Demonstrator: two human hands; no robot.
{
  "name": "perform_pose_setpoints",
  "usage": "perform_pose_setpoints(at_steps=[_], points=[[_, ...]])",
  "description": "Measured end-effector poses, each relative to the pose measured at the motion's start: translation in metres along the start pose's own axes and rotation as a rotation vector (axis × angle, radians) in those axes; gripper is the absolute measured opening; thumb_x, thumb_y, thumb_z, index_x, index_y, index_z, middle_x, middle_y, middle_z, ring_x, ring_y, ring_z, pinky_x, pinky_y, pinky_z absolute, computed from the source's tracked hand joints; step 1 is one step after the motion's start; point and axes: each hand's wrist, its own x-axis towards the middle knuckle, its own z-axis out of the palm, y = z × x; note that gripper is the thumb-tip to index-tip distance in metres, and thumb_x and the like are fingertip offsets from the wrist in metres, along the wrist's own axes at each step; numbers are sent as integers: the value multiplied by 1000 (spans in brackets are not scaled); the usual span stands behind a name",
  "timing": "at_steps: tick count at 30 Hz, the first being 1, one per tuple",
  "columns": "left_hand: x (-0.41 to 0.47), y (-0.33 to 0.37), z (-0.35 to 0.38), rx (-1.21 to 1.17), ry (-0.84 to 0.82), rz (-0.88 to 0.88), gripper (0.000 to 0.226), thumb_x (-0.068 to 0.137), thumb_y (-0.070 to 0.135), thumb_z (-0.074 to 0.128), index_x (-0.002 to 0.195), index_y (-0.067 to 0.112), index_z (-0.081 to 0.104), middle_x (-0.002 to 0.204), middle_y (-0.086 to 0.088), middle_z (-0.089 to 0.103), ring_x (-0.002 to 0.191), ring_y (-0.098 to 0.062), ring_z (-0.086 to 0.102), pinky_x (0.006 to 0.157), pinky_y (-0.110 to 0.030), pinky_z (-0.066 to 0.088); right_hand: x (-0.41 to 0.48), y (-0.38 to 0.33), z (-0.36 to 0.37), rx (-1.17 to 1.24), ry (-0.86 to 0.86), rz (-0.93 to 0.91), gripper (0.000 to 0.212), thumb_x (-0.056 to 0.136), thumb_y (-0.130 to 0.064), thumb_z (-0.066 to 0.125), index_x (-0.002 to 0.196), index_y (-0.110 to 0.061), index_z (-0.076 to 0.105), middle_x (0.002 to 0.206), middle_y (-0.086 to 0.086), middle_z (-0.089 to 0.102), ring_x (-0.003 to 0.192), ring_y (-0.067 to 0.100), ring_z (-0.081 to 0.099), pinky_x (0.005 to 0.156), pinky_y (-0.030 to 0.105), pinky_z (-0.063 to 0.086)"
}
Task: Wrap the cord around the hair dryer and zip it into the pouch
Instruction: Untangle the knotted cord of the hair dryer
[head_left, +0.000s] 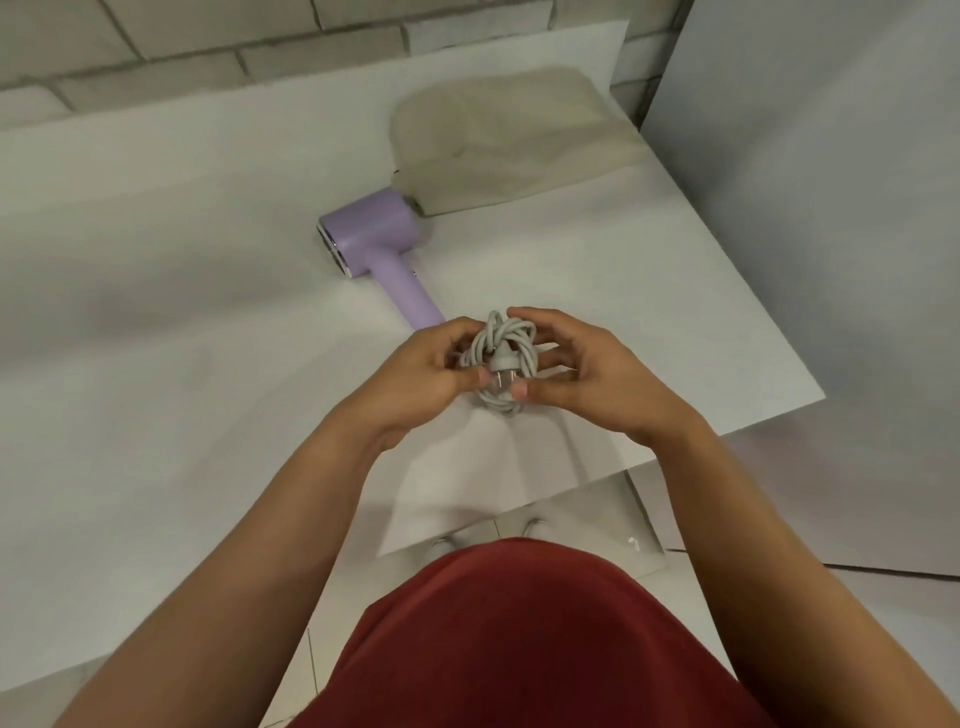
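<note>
Grey cord (501, 358) is bundled, pinched by curled fingers (540, 318) of left hand (421, 374) and right hand (587, 374); the hair dryer (374, 234) lies on the bench (156, 234) against the pouch (509, 140), not yet packed or zipped.

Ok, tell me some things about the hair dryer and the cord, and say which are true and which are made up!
1. The left hand and the right hand both hold the bundled cord. True.
2. The hair dryer is zipped inside the pouch. False: it lies out on the table, at the pouch's edge.
3. The hair dryer is purple. True.
4. The cord is wound round the dryer's handle. False: it is coiled up between the hands.
</note>
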Motion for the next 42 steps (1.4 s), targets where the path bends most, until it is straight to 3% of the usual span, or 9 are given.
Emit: perform_pose_setpoints(at_steps=[4,10,17,22,26,29,33,37,42], points=[[3,6,15,-124,107,-36,35,93,-6,68,121,12,59,104,2,75,97,-11,71,84,-25,57,4,3,-15,-38,-26,-21,81,81,-15,90,150,-30,51,126,-10,64,101,12,72,90,26,59],[5,13,32,-225,380,-19,26,89,3,75,111,14,66,94,-5,71,88,-20,71,87,-40,56,3,10,-25,73,24,-50,66,86,-20,86,142,-30,55,122,-8,69,92,5,70,87,23,57],[-8,19,50,-151,444,82,32,84,-1,81,109,17,70,97,6,74,86,-18,70,81,-33,59,-3,18,-37,94,-20,-79,49,94,-27,78,140,-29,60,126,-11,70,108,11,71,96,31,58],[-20,21,65,25,577,220,34,80,2,85,106,19,70,102,-1,74,89,-28,69,82,-41,60,1,13,-42,127,-74,-67,43,95,-35,75,137,-36,62,131,-11,68,106,18,73,102,48,57],[-29,19,75,326,696,403,31,82,12,86,105,20,69,99,8,71,88,-12,68,82,-23,55,5,10,-41,138,-61,-72,46,98,-12,70,138,-34,62,133,-13,67,108,18,72,102,50,57],[-32,11,72,510,741,547,27,84,12,85,104,16,67,101,5,70,88,-13,67,79,-23,54,6,6,-35,119,25,-83,48,97,1,61,133,-30,67,129,-11,67,109,13,69,99,47,59],[-35,-4,62,728,765,741,26,84,1,83,93,11,60,102,-4,72,93,-16,63,87,-11,44,4,-9,-27,238,141,-51,23,104,-12,58,120,-20,73,115,1,69,102,23,71,89,42,63],[-33,-23,48,867,740,906,32,85,-10,76,91,12,54,104,-7,72,95,-23,60,97,-16,40,4,-17,-17,93,38,-104,25,99,-22,72,124,-23,72,112,-4,72,88,23,77,87,41,64],[-27,-47,42,903,619,938,30,89,0,77,97,16,54,110,3,58,89,-23,58,74,-34,52,11,-15,-2,23,36,-154,29,96,-13,75,124,-22,75,114,-13,75,79,20,77,85,33,63]])
